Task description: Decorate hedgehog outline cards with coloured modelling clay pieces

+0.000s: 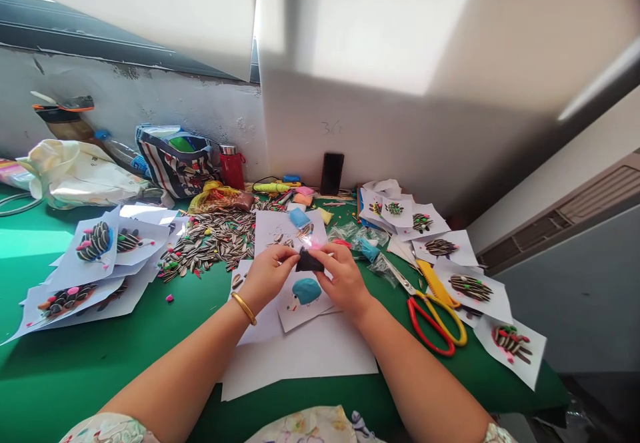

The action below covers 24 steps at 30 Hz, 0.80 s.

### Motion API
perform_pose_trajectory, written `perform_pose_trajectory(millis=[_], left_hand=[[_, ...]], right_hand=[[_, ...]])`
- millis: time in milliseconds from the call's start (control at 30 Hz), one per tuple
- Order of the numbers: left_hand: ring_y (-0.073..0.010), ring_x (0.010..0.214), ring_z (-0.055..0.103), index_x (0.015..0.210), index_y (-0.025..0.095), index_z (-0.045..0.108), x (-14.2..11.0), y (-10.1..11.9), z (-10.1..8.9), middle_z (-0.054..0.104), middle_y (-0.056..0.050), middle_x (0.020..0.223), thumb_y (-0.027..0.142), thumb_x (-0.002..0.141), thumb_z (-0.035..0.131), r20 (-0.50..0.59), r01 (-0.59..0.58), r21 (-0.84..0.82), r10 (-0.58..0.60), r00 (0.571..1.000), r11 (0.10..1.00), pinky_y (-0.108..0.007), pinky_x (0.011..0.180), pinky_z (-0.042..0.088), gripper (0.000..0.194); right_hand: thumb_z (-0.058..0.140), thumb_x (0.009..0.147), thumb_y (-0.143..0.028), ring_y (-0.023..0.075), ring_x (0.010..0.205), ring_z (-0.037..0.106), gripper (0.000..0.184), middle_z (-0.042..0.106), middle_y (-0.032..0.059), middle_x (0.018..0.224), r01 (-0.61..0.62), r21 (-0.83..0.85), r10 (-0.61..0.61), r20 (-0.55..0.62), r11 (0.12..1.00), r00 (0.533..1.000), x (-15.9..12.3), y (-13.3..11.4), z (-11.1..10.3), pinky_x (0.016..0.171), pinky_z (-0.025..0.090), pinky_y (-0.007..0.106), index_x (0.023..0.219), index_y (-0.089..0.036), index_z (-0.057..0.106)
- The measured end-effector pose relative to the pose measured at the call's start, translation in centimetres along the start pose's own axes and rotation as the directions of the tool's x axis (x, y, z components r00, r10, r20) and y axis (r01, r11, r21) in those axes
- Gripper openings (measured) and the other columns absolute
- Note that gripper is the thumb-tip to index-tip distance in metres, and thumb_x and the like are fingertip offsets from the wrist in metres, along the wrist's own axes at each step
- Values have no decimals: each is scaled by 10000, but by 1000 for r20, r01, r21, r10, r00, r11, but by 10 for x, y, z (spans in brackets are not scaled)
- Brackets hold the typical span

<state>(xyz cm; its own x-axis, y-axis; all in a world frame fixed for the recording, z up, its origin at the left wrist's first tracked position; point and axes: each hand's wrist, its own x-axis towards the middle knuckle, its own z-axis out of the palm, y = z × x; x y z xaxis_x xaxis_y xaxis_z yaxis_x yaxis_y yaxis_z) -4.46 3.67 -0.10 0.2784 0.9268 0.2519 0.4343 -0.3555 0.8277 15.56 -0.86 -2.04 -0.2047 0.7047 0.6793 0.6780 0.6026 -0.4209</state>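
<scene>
Head view: paper cards (95,273) bearing sunflower-seed hedgehogs are piled at the far left, and a heap of striped sunflower seeds (210,240) is spread beside them on the green table (100,370). A small black piece (309,262) is pinched between the closed fingertips of both hands, just above a card with a blue clay dome (306,291). The left hand (267,278), with a gold bangle (243,308) on its wrist, and the right hand (343,280) are curled inward, nearly touching. Red-and-yellow-handled scissors (434,320) are laid further right among more seed cards (480,290). A faint handwritten mark (331,126) on the wall cannot be read with certainty.
</scene>
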Motion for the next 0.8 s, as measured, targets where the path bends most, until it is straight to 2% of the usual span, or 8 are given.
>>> perform_pose_trajectory(millis=[133, 267, 433, 500, 567, 700, 800], left_hand=[[-206, 796, 628, 821, 210, 696, -2, 2, -2, 702, -32, 828, 344, 862, 547, 73, -4, -9, 5, 997, 1000, -310, 709, 472, 204], [-191, 697, 568, 724, 201, 617, -1, -1, 0, 633, -17, 725, 362, 848, 549, 56, 23, 42, -25, 998, 999, -303, 637, 427, 214], [-161, 642, 507, 700, 205, 542, -2, -1, 5, 562, 12, 677, 390, 824, 582, 5, 44, -124, -44, 999, 991, -280, 607, 412, 226], [-155, 659, 499, 702, 203, 539, -3, 1, 6, 553, 14, 686, 395, 817, 601, -16, 46, -206, -50, 999, 977, -273, 615, 411, 233], [-149, 667, 488, 699, 199, 538, -5, 3, 6, 537, 16, 691, 398, 806, 622, -17, 59, -297, -66, 998, 953, -265, 613, 402, 240], [-130, 654, 467, 699, 194, 525, -8, 10, 4, 499, 29, 687, 403, 790, 642, 69, 133, -488, -114, 991, 862, -251, 608, 392, 256], [-127, 657, 465, 695, 191, 519, -10, 13, 4, 491, 31, 691, 385, 793, 638, 123, 151, -512, -101, 987, 845, -250, 614, 396, 247]], right_hand=[[561, 854, -88, 253, 1112, 541, 487, 570, 83, 1172, 20, -57, -20, -8, 998, 1000, 0, -1, 0, 985, 477, 465, 1287, -309, 590], [548, 838, -78, 250, 1125, 535, 483, 568, 93, 1198, 1, -81, 0, 10, 997, 1000, 3, -5, 3, 993, 475, 441, 1277, -272, 598], [551, 851, -125, 277, 1222, 481, 442, 541, 104, 1301, -88, -168, 90, 3, 982, 996, 11, -22, 8, 1055, 403, 478, 1274, -249, 581], [587, 866, -207, 275, 1138, 522, 318, 587, 110, 1196, -123, -155, 120, -24, 980, 992, 16, -31, 10, 995, 433, 457, 1183, -222, 608], [604, 887, -322, 246, 963, 566, 179, 625, 89, 998, -135, -99, 136, 1, 986, 991, 21, -36, 11, 861, 475, 395, 1016, -198, 616], [601, 895, -467, 170, 697, 512, 291, 573, 14, 759, -202, 18, 199, 110, 979, 974, 28, -34, 15, 616, 412, 287, 787, -209, 519], [634, 869, -485, 143, 653, 473, 331, 536, -17, 723, -260, 100, 241, 170, 960, 956, 25, -27, 16, 566, 367, 257, 755, -215, 479]])
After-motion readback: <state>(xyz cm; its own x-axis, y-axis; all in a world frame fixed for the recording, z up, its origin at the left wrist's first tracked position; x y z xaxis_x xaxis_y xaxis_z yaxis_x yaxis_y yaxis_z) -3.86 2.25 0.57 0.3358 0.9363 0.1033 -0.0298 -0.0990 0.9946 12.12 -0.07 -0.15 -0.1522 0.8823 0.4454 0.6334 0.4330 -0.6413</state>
